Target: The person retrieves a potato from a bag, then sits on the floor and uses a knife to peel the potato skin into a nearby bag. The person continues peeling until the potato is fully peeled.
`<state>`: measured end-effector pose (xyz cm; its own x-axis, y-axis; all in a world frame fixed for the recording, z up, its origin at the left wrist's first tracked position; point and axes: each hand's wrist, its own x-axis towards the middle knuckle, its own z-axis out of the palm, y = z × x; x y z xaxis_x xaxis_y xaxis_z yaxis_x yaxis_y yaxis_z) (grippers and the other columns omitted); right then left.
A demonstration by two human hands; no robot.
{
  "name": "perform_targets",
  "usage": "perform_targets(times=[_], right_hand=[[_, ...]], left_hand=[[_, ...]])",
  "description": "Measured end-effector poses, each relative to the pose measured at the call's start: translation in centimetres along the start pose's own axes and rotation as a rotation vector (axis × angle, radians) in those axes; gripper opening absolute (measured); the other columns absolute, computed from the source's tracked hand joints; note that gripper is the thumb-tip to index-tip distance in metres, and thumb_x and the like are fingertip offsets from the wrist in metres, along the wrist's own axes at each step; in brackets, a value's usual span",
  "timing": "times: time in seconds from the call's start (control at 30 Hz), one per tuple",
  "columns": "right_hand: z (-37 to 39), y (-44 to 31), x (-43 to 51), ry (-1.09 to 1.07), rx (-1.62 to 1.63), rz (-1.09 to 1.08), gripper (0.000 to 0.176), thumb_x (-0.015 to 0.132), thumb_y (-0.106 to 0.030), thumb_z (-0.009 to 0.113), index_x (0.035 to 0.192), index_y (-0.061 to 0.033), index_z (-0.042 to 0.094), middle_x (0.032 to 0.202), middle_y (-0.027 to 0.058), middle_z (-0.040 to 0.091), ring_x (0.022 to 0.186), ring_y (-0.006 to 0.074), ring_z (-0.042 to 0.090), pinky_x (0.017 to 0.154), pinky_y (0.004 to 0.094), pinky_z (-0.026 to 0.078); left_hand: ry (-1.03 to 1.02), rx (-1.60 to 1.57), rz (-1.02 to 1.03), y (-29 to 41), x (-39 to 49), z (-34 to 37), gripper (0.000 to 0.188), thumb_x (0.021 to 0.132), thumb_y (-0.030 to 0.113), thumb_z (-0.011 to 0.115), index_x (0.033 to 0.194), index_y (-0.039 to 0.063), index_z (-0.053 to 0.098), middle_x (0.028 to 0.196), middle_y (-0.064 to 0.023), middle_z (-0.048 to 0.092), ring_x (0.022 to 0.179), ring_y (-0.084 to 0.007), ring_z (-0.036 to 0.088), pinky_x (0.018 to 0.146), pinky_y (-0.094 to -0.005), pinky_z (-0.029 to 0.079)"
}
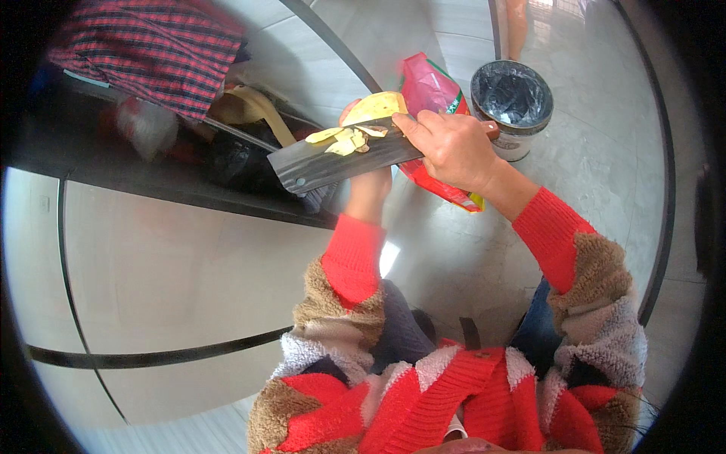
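Observation:
In my right hand (456,148) is a cleaver (351,162) with a wide dark blade and a brown handle; my fingers lie over the blade's near end. Several yellow peel pieces (347,142) rest on the blade. Beyond the blade's upper edge is a yellow peeled vegetable or fruit (379,108), its kind unclear, touching the blade. My left hand (368,184) holds it from behind and below; the cleaver hides most of that hand, with fingertips showing at the piece's left.
A lined bin (512,96) stands on the floor at upper right. Below my hands lies a red and pink plastic bag (428,85). To the left, a dark shelf (227,196) holds a plastic bag (147,127) and a red checked cloth (164,51). A person's bare leg (515,28) shows behind the bin.

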<state>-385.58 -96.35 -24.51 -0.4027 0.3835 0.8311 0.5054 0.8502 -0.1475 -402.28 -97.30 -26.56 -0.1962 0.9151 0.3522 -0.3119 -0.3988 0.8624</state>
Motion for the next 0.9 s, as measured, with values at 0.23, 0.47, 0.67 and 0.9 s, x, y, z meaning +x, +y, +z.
perform_targets(times=[0.23, 0.47, 0.67, 0.9], right_hand=[[0.0, 0.2, 0.0, -0.013, -0.024, 0.031, 0.039, 0.074, -0.013, 0.060, 0.111, -0.0038, 0.060, 0.074, 0.0071, 0.056, 0.059, 0.0226, 0.061, 0.053, 0.0340, 0.050], [0.6, 1.3, -0.6, -0.055, -0.046, 0.104, 0.051, 0.063, -0.003, 0.064, 0.114, -0.0066, 0.060, 0.075, 0.0069, 0.058, 0.063, 0.0238, 0.061, 0.055, 0.0340, 0.050], [1.1, 2.1, -1.4, -0.079, -0.038, 0.111, 0.053, 0.063, -0.004, 0.066, 0.116, -0.0079, 0.059, 0.075, 0.0067, 0.058, 0.064, 0.0240, 0.062, 0.055, 0.0346, 0.051], [0.7, 2.5, -1.3, -0.124, 0.066, 0.191, 0.033, 0.075, -0.011, 0.058, 0.108, -0.0083, 0.065, 0.079, 0.0119, 0.064, 0.068, 0.0293, 0.064, 0.060, 0.0391, 0.052]], left_hand=[[0.006, 0.184, 0.116, 0.1, 0.6, -0.4, 0.045, 0.089, 0.031, 0.063, 0.123, 0.008, 0.044, 0.117, -0.0047, 0.053, 0.110, -0.0161, 0.052, 0.097, -0.0336, 0.042], [0.051, 0.130, 0.138, 0.5, 0.1, -0.3, 0.052, 0.076, -0.005, 0.069, 0.120, 0.006, 0.045, 0.116, -0.0035, 0.052, 0.107, -0.0148, 0.053, 0.095, -0.0304, 0.043], [0.101, 0.117, 0.122, 0.4, -0.5, 0.3, 0.058, 0.070, -0.011, 0.069, 0.121, 0.004, 0.045, 0.117, -0.0050, 0.052, 0.107, -0.0165, 0.053, 0.094, -0.0314, 0.044], [-0.015, 0.289, 0.079, 1.1, 0.0, 0.3, 0.058, 0.075, -0.001, 0.073, 0.121, 0.003, 0.037, 0.114, -0.0085, 0.053, 0.103, -0.0167, 0.055, 0.090, -0.0307, 0.046]])
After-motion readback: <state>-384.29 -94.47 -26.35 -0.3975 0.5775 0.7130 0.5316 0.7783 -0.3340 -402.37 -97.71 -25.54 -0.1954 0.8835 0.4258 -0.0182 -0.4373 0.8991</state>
